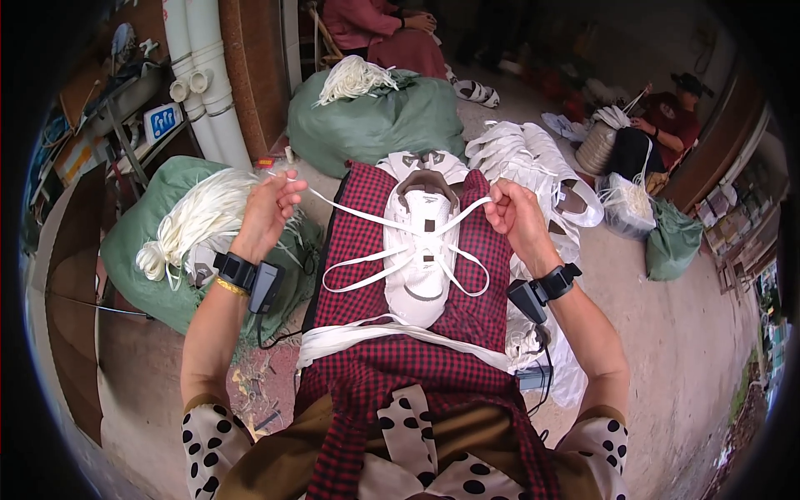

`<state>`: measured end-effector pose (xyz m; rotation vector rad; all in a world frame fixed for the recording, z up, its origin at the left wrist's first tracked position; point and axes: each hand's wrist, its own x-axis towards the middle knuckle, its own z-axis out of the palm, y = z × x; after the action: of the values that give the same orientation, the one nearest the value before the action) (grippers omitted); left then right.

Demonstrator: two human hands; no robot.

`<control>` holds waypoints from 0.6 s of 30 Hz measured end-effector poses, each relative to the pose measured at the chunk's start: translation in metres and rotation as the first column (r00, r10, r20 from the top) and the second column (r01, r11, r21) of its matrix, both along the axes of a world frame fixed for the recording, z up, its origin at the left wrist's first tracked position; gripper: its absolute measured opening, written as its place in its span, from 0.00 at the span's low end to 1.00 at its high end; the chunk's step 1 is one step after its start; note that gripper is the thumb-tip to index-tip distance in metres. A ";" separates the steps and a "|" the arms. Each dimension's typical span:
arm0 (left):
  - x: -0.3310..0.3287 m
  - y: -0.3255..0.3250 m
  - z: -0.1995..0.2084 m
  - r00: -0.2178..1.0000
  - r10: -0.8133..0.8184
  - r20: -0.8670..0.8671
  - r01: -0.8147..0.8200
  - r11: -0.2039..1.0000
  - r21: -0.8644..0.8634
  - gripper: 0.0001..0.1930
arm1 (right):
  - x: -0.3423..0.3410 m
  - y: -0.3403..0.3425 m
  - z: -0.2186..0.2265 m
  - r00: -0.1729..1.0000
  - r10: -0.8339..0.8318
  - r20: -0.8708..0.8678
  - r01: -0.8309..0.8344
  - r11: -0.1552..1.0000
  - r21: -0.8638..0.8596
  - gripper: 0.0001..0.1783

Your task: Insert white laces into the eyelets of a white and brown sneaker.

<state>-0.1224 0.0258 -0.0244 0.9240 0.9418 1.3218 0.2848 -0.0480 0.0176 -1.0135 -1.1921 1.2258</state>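
Observation:
A white sneaker (419, 287) with a brown lining lies on a red-and-black checked cloth over my lap, its toe toward me. White shoelace (356, 210) runs through its eyelets. One length stretches out to my left hand (272, 205), whose fingers pinch it. My right hand (517, 214) grips another length, drawn up to the right of the tongue. Looser loops of lace spread on both sides of the shoe, lower down. Beyond its heel sits another pair of white shoes (406, 163), partly hidden.
A green sack (125, 258) topped with bundled white laces (208, 212) stands at my left; another green sack (375, 117) is ahead. White shoes (529, 158) are heaped at the right. Two people sit farther back. Black devices (265, 287) with cables are strapped to my wrists.

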 end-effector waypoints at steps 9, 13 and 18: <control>0.032 0.015 0.078 0.989 -0.039 -0.145 0.066 0.981 0.182 0.15 | -0.076 -0.045 0.074 0.732 0.429 0.530 -0.609 0.761 0.224 0.19; 0.055 -0.016 0.136 0.939 -0.177 -0.294 0.289 0.870 0.399 0.16 | -0.063 0.005 0.094 0.900 0.139 0.413 -0.314 0.864 0.393 0.21; 0.078 -0.097 0.179 0.761 -0.362 -0.538 0.634 0.588 0.502 0.17 | -0.085 0.026 0.052 0.366 0.245 0.898 -0.639 0.768 0.051 0.19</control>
<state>-0.0440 -0.0710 0.1546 1.9222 0.3771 0.9608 0.1999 -0.0220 0.0701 -1.0107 -2.5866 0.7372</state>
